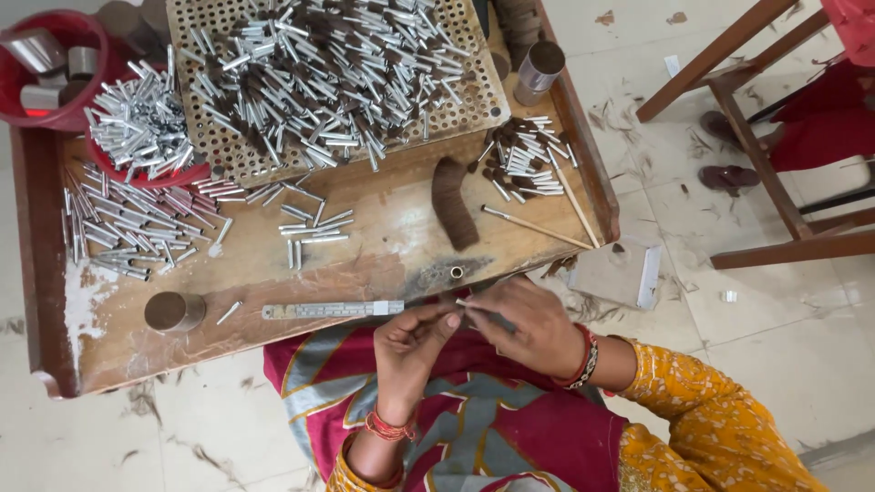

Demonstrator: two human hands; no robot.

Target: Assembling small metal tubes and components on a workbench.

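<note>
Tube [467, 304], a thin shiny metal sleeve, sits pinched between both hands just below the tray's near edge; the left hand [410, 344] grips one end with closed fingertips, the right hand [533, 330] pinches the other. Smooth and round, it could slip and roll off the worn wooden tray [273, 273] onto the floor. Beside them lie a flat metal ruler [333, 310] and a brown hair tuft [453, 202].

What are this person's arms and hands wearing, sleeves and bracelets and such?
Both hands are bare. The left hand has red-orange bangles at the wrist. The right hand wears a red bangle with a beaded band, above a mustard-yellow patterned sleeve.
</note>
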